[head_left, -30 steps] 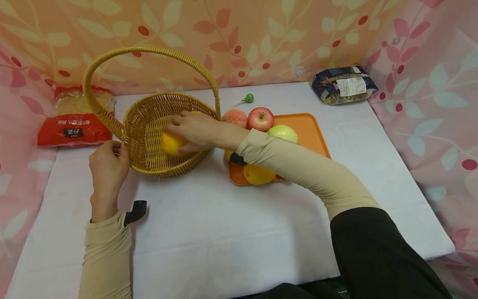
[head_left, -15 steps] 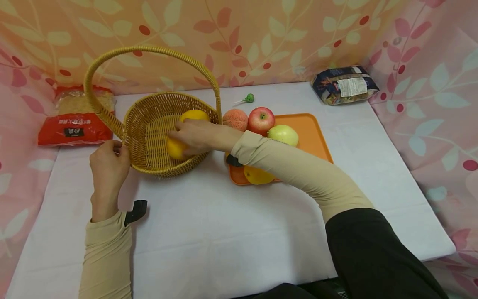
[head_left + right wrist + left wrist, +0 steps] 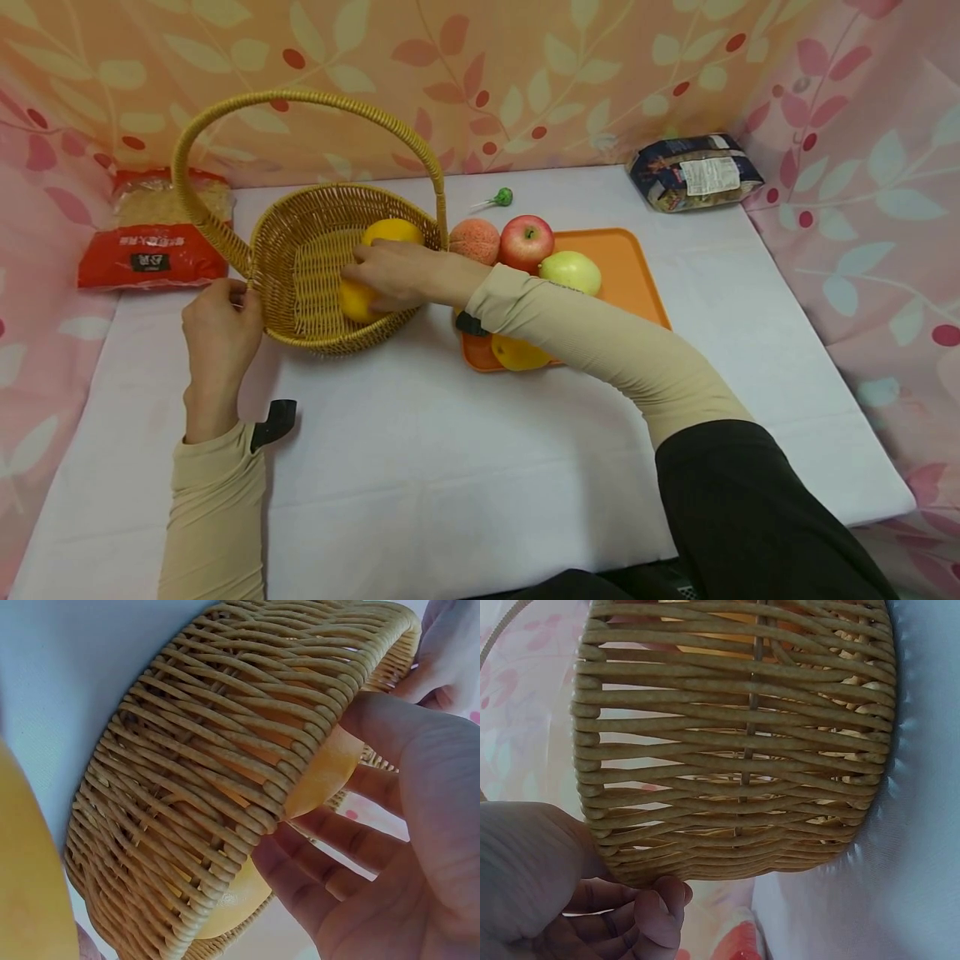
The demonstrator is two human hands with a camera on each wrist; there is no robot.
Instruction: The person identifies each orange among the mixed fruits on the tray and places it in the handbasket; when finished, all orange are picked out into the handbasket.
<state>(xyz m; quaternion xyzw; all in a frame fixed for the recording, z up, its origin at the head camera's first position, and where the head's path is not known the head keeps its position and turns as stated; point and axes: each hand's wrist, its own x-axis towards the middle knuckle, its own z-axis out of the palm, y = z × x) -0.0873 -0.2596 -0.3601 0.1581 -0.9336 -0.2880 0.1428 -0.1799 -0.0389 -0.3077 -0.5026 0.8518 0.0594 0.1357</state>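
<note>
A woven wicker basket (image 3: 345,197) with a tall arched handle stands on the left of the table. My left hand (image 3: 223,337) pinches its rim on the left, which the left wrist view confirms, thumb (image 3: 660,915) below. My right hand (image 3: 401,273) reaches over the near right rim into the basket. Its fingers curl round a yellow-orange fruit (image 3: 356,302), partly covered by the hand; in the right wrist view this fruit (image 3: 330,769) lies between thumb and fingers. A second yellow-orange fruit (image 3: 393,231) lies behind the hand, against the basket's right side.
An orange tray (image 3: 626,258) bears an apple (image 3: 527,242), a pale green fruit (image 3: 570,272) and a yellow fruit (image 3: 519,352); a rough pinkish fruit (image 3: 476,241) is at its corner. Behind lies a green lollipop (image 3: 503,197). Packaged bags (image 3: 150,250) (image 3: 697,172) flank the back.
My right hand has shifted slightly right and toward me inside the basket with the fruit, uncovering the second fruit. It barely moves in the last half second. The left hand stays on the rim.
</note>
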